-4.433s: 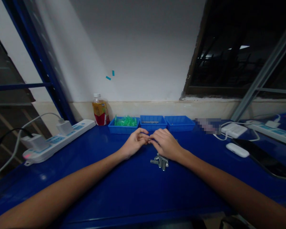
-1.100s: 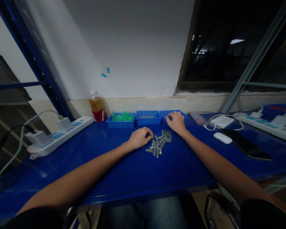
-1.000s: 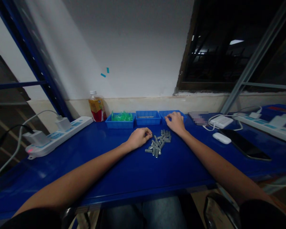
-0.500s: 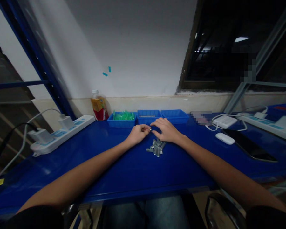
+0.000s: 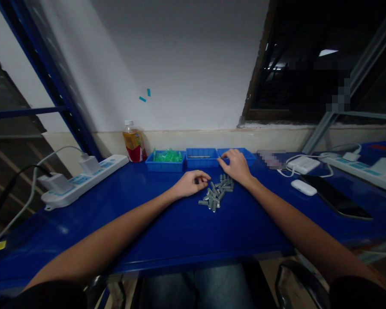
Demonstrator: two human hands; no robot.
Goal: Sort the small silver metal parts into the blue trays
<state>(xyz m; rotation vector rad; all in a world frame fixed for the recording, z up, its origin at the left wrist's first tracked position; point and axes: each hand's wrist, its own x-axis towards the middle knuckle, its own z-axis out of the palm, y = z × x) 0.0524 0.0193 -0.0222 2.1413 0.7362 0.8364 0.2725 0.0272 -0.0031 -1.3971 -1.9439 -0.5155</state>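
Your right hand (image 5: pixel 236 165) has left the spot in the middle of the frame where, half a second ago, its fingertips met those of your left hand (image 5: pixel 193 183) above the pile of small grey metal cylinders (image 5: pixel 216 193). It now lies further up and to the right, palm down with the fingers spread. They rest on the front rim of the right-hand shallow blue plastic tray (image 5: pixel 247 155), and nothing shows in their grip. Your left hand has sunk to the glossy blue tabletop (image 5: pixel 180 234) just left of the pile. It is loosely curled with the fingertips close to the thumb, and you cannot tell from here whether it pinches one of the pieces. With the hands parted, the pile is uncovered again and lies between them, just below centre, touching neither hand clearly. So the joint handling over the pile is over for now, and each hand works alone. Nothing else has shifted. The middle blue tray (image 5: pixel 200 162) holds a thin metal rod, and the left blue tray (image 5: pixel 165 166) holds green plastic pieces. The amber drink bottle with a red label (image 5: pixel 134 146) stands at the wall beside them. The white power strip (image 5: pixel 83 181) is at the left and the black phone (image 5: pixel 338 198) at the right.
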